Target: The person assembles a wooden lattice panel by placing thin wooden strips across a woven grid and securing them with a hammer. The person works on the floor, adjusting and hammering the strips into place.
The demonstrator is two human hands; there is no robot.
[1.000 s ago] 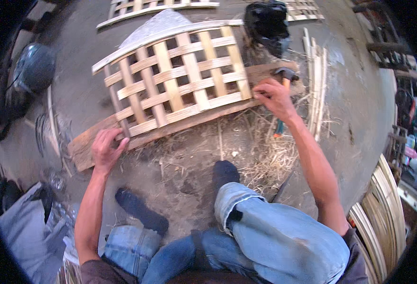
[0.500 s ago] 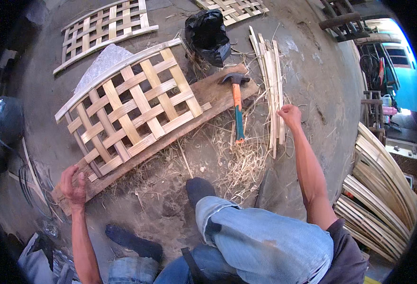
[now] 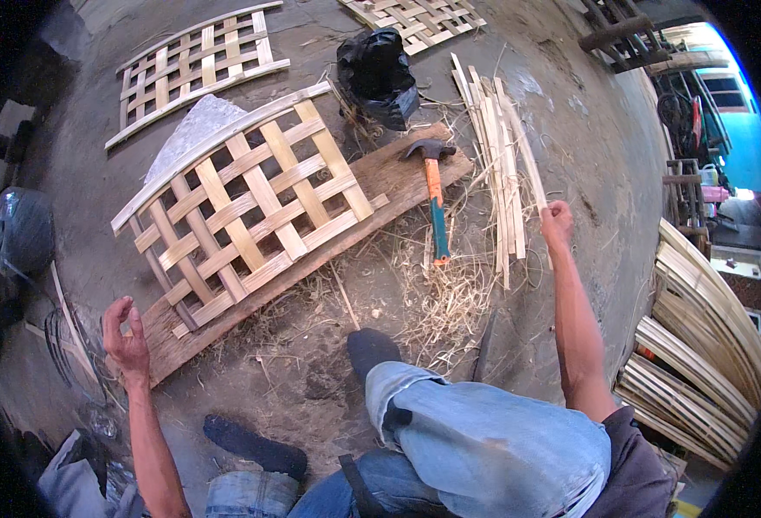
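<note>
- The right hand (image 3: 557, 217) is stretched out over the floor (image 3: 570, 112) at the near end of the bundle of bamboo strips (image 3: 500, 164); its fingers (image 3: 550, 210) are curled together at that end, and whether they actually pinch a strip or only touch it cannot be told from this view.
- The bundle's long axis runs away from the person, from beside the right hand toward the far edge of the floor, roughly in line with the outstretched right forearm.
- The strips lie just to the right of the hammer (image 3: 433, 190), whose orange and teal handle runs almost parallel to them, its head resting on the far right end of the wooden plank (image 3: 380, 186).
- The left hand (image 3: 126, 332) hovers by the near left end of that plank, palm turned up, fingers (image 3: 114, 312) loosely apart and holding nothing.
- The woven bamboo lattice panel (image 3: 247, 207) lies across the plank, between the two hands, nearer the left one; its rounded edge strip faces away from the person.
- So the right hand is much the nearer to the strips and the left much the nearer to the panel's corner; the two are well apart.
- A black bag (image 3: 379, 73) sits beyond the plank, with a second lattice (image 3: 195, 69) farther left on the floor.
</note>
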